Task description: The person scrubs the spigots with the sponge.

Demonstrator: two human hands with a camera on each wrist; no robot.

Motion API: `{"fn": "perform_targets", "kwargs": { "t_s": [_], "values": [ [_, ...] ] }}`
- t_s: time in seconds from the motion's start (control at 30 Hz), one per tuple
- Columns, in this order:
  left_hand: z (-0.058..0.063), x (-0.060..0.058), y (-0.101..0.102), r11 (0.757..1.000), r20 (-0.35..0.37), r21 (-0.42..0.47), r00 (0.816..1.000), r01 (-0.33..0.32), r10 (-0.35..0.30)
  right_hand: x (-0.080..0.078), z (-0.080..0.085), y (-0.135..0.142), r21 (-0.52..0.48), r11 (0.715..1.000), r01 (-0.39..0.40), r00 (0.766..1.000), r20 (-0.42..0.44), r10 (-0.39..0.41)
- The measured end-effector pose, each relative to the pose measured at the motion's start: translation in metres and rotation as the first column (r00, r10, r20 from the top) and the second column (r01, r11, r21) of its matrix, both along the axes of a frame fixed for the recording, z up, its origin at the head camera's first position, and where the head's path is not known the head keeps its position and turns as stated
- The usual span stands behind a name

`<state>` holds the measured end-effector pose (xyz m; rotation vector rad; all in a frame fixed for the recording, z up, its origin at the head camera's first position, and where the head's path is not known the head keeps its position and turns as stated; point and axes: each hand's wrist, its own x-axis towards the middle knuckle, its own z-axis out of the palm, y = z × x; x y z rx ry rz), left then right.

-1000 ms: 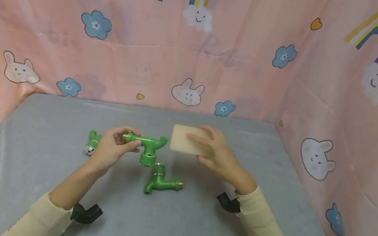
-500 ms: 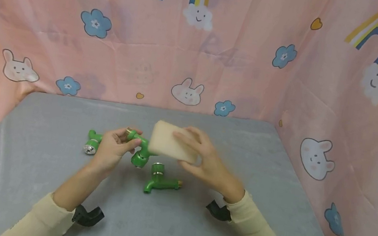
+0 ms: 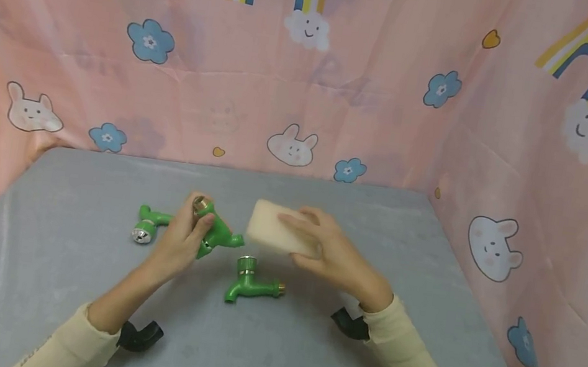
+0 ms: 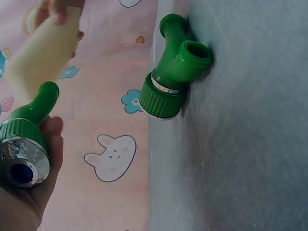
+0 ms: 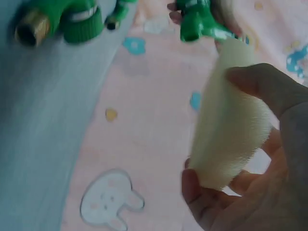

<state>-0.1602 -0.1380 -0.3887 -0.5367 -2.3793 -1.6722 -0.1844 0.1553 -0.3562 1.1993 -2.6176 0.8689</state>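
3 green taps: held tap [image 3: 219, 234], outer tap [image 3: 145, 225] left of the left grip [image 3: 181, 243], middle tap [image 3: 247, 286] between the two arms. Last two lie on the bench [image 3: 270, 356]. 1 cream block [image 3: 273, 226]. 2 black curved pieces [image 3: 139, 335], one per sleeve [image 3: 71, 343].

Held tap: glossy green, brass-coloured end, ribbed collar, silvery cap with dark blue centre. It's off the bench, left grip curled round it. Right grip [image 3: 337, 252] holds the block, just beside the spout; can't tell if touching.
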Motion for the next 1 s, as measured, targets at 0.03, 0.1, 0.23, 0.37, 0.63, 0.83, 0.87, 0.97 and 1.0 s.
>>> {"fn": "perform_targets", "kwargs": {
  "t_s": [0.03, 0.1, 0.23, 0.37, 0.63, 0.83, 0.87, 0.97, 1.0],
  "values": [
    [0.000, 0.000, 0.001, 1.000, 0.014, 0.005, 1.000, 0.011, -0.011, 0.001, 0.000, -0.002, -0.012, 1.000, -0.020, 1.000, -0.005, 0.020],
    [-0.001, 0.001, 0.002, 0.999, 0.043, 0.023, 0.998, 0.036, -0.037, 0.005, -0.002, -0.009, -0.019, 0.998, -0.052, 0.999, -0.009, 0.052],
    [0.002, 0.003, 0.002, 0.993, 0.154, 0.071, 0.982, 0.098, -0.108, 0.010, -0.007, -0.018, 0.001, 0.998, -0.064, 0.997, 0.041, 0.064],
    [0.008, 0.005, 0.000, 0.986, 0.223, 0.050, 0.961, 0.158, -0.165, 0.005, -0.012, -0.015, 0.020, 0.999, -0.041, 0.996, 0.080, 0.040],
    [0.008, 0.000, -0.007, 0.986, 0.224, 0.094, 0.962, 0.136, -0.154, -0.005, -0.007, 0.000, 0.075, 0.996, 0.041, 0.994, 0.100, -0.048],
    [0.008, -0.002, -0.009, 0.967, 0.263, 0.232, 0.951, 0.104, -0.165, -0.005, -0.006, 0.001, 0.023, 0.994, 0.106, 0.993, 0.049, -0.107],
    [0.009, -0.002, -0.009, 0.959, 0.286, 0.255, 0.938, 0.124, -0.197, -0.004, -0.005, -0.001, -0.013, 0.994, 0.105, 0.994, 0.025, -0.105],
    [0.010, -0.002, -0.008, 0.923, 0.361, 0.327, 0.875, 0.204, -0.322, 0.001, -0.008, -0.012, -0.068, 0.995, 0.073, 0.993, -0.092, -0.079],
    [0.010, -0.002, -0.008, 0.910, 0.379, 0.347, 0.854, 0.226, -0.356, 0.003, -0.009, -0.016, -0.063, 0.996, 0.060, 0.988, -0.138, -0.068]
  ]
}}
